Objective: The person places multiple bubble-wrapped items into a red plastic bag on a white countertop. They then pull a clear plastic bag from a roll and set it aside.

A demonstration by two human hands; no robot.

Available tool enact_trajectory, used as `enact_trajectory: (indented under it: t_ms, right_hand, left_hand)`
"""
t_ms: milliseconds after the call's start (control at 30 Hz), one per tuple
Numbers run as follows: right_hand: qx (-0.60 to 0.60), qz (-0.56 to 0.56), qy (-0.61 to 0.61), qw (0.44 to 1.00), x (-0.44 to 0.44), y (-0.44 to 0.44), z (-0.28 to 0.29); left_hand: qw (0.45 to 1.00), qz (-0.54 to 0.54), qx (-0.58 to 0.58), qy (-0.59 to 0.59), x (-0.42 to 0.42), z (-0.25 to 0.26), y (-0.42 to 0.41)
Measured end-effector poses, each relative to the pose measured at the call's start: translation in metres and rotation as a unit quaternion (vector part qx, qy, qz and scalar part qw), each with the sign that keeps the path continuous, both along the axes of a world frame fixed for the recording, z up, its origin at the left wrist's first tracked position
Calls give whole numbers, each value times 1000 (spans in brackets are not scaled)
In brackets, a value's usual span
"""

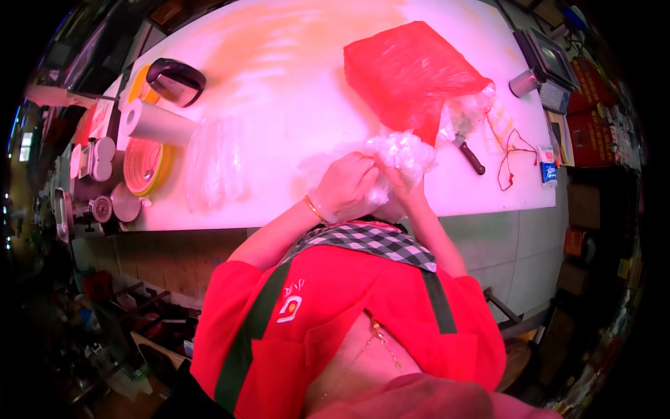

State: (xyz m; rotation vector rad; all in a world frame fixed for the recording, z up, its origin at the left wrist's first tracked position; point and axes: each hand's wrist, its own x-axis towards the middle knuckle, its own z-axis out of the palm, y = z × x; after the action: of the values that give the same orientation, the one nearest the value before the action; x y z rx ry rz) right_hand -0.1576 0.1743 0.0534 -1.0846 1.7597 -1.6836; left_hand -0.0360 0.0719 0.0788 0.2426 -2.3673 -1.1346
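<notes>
At the near edge of the white table [293,105], my left hand [348,183] and my right hand [403,183] are close together. Both grip a bunched clear plastic bag [400,149]. The fingers pinch its gathered film; what is inside, if anything, I cannot tell. Just beyond them lies a large red plastic bag [408,76], bulging, with crumpled clear plastic [471,112] coming out of its near right end. To the right of my right hand rests a knife with a dark handle [472,158], its blade partly hidden under that plastic.
Flat clear plastic bags [215,165] lie to the left, near a white paper roll [157,123], an electric kettle [178,83] and a plastic basket [142,165]. On the right are a red cord [505,167], a small packet [547,166] and a metal cup [524,83].
</notes>
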Motion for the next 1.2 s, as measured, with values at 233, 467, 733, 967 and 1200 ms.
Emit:
enact_trajectory:
  t_ms: [233,467,733,967,1200]
  right_hand:
    - [-69,-29,-234,969,-3,3,-29]
    - [-29,4,311,950,1,-2,-11]
    - [-16,111,-65,992,20,-3,17]
    - [-94,37,-61,993,14,-9,-2]
    - [-102,20,-34,994,9,-5,-13]
  left_hand:
    - [976,-17,-192,96,13,-6,10]
    - [905,122,374,165,-7,13,17]
    - [869,48,462,171,-23,23,37]
    - [914,-13,393,99,-11,-15,35]
    - [848,-48,486,207,-15,25,6]
